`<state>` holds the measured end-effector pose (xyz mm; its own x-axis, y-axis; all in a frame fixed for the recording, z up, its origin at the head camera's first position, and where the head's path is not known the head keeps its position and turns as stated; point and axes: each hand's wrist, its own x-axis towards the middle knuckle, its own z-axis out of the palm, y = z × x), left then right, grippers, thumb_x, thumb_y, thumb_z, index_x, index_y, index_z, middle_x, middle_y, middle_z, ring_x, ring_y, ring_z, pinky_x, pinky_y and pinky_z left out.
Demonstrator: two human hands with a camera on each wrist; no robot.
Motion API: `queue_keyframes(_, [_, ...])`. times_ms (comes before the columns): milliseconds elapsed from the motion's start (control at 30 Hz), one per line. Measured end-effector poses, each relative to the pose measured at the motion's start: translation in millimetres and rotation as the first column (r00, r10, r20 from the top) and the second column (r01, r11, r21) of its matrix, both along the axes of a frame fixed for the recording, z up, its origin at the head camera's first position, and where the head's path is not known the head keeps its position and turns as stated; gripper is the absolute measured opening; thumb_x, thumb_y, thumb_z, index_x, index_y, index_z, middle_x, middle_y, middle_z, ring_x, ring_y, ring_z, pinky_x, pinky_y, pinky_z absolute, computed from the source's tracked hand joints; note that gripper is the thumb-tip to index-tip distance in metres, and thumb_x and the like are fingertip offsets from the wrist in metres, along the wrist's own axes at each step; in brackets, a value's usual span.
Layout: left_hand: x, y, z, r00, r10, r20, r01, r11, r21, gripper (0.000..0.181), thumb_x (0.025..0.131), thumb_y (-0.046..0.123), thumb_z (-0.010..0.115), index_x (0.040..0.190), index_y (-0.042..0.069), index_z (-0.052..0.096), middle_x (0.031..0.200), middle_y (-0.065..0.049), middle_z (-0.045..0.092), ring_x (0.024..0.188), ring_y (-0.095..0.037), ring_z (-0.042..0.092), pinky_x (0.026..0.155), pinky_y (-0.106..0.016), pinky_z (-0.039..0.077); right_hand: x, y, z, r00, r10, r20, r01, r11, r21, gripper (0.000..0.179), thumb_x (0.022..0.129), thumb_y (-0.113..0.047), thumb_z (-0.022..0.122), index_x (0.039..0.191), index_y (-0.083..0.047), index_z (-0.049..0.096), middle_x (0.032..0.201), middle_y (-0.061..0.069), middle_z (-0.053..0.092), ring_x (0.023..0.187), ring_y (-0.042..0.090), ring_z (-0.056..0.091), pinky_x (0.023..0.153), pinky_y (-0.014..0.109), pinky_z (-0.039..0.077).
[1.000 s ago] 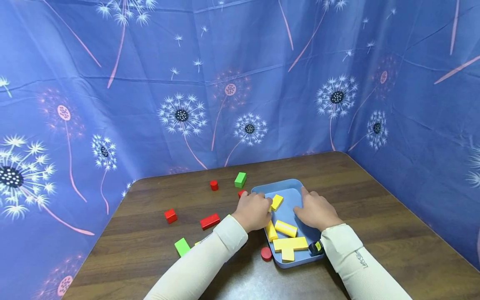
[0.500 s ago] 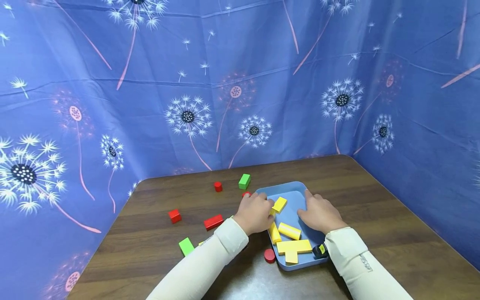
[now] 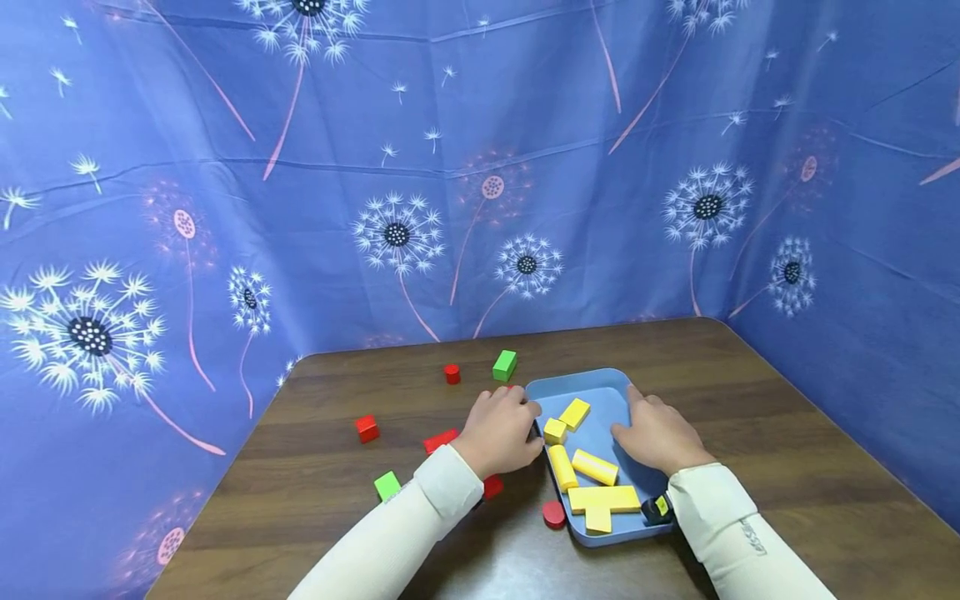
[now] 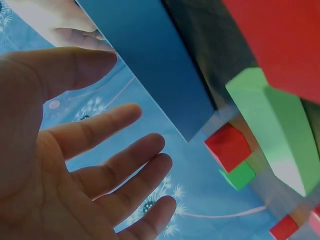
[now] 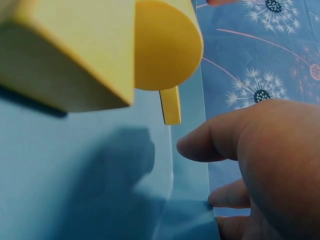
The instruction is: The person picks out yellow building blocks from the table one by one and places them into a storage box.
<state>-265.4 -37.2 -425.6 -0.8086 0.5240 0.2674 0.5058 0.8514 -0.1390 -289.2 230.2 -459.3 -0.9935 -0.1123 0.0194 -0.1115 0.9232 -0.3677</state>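
Observation:
A blue tray (image 3: 589, 381) stands on the table with several yellow blocks inside, among them a cube (image 3: 555, 431), a cylinder (image 3: 596, 467) and a long block (image 3: 603, 499). Just outside its left rim is my left hand (image 3: 498, 433), holding nothing. The left wrist view shows that hand's fingers (image 4: 120, 172) spread and loose, its thumb (image 4: 75, 70) close to the tray's edge. My right hand (image 3: 660, 433) straddles the right rim, thumb (image 5: 210, 140) over the inside and the other fingers outside. That thumb is straight and apart from the fingers.
Left of the tray, red and green blocks lie scattered: a red cube (image 3: 367, 428), a small red cylinder (image 3: 452, 373), a green block (image 3: 505, 365) and another green block (image 3: 387, 486). A red disc (image 3: 554, 514) sits beside the tray's near left corner. Patterned blue cloth (image 3: 480, 208) hangs behind.
My left hand has drawn back leftward from over the tray's rim, uncovering the yellow cube inside. The right hand keeps its place at the tray. The head view has turned slightly left.

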Motion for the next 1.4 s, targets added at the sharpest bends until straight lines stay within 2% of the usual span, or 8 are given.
queue_keyframes(333, [17.3,-35.7,-6.7,0.999,0.033,0.016,-0.033,0.999,-0.02,0.032,0.089,0.042,0.073,0.113,0.021,0.075,0.103,0.001,0.066,0.09,-0.02,0.064,0.069,-0.037,0.046,1.2,1,-0.2,1.0,0.01,-0.003,-0.01,1.0,-0.005,0.087,0.097,-0.035,0.063,0.158,0.012,0.023,0.144,0.04,0.046,0.123,0.055,0.057,0.091,0.066,0.051])
queue_keyframes(500, [27.6,-56.2,-2.0,0.999,0.039,0.014,-0.039,0.999,-0.008,0.029,0.087,0.04,0.074,0.106,0.019,0.075,0.093,0.003,0.062,0.083,-0.019,0.061,0.065,-0.036,0.044,0.8,1,2.9,1.0,0.008,-0.005,-0.008,1.0,0.003,0.087,0.097,-0.035,0.062,0.157,0.013,0.022,0.144,0.042,0.045,0.123,0.056,0.056,0.091,0.066,0.051])
queue_keyframes(700, [38.5,-78.1,2.9,0.997,0.074,0.031,-0.074,0.997,0.007,0.035,0.087,0.041,0.075,0.112,0.017,0.076,0.101,0.001,0.067,0.086,-0.02,0.063,0.073,-0.041,0.051,-2.4,2,3.5,1.0,0.016,-0.004,-0.016,1.0,0.003,0.087,0.097,-0.035,0.062,0.157,0.013,0.022,0.144,0.042,0.045,0.123,0.056,0.056,0.091,0.066,0.051])
queue_keyframes(800, [42.5,-87.1,2.6,0.997,0.076,0.021,-0.076,0.997,0.007,0.034,0.086,0.041,0.077,0.109,0.016,0.076,0.095,0.001,0.065,0.081,-0.02,0.062,0.07,-0.041,0.051,-4.0,2,3.1,1.0,0.018,0.002,-0.018,1.0,-0.002,0.088,0.097,-0.036,0.062,0.158,0.012,0.02,0.145,0.042,0.044,0.124,0.057,0.055,0.091,0.067,0.051])
queue_keyframes(933, [49.2,-96.1,2.7,0.995,0.092,0.023,-0.092,0.996,-0.009,0.028,0.084,0.042,0.079,0.098,0.018,0.074,0.084,0.003,0.059,0.074,-0.02,0.059,0.065,-0.04,0.048,-4.8,2,4.7,1.0,0.024,0.004,-0.023,1.0,-0.007,0.088,0.098,-0.036,0.061,0.158,0.012,0.02,0.146,0.043,0.042,0.125,0.058,0.054,0.091,0.067,0.051])
queue_keyframes(1200, [67.1,-110.2,-1.5,0.993,0.109,0.051,-0.108,0.994,-0.03,0.027,0.082,0.042,0.08,0.093,0.018,0.073,0.082,0.003,0.059,0.062,-0.016,0.053,0.056,-0.035,0.043,-5.1,3,3.2,0.999,0.029,0.021,-0.029,1.0,-0.005,0.089,0.097,-0.038,0.061,0.159,0.012,0.019,0.148,0.042,0.041,0.126,0.057,0.054,0.092,0.068,0.05])
queue_keyframes(1400, [78.2,-114.2,-4.4,0.987,0.115,0.109,-0.111,0.993,-0.045,0.027,0.08,0.043,0.081,0.089,0.02,0.071,0.088,0.002,0.063,0.069,-0.02,0.061,0.061,-0.039,0.048,-4.5,4,3.7,0.999,0.037,0.031,-0.037,0.999,-0.001,0.09,0.098,-0.038,0.06,0.159,0.011,0.017,0.148,0.043,0.04,0.125,0.058,0.053,0.09,0.067,0.05])
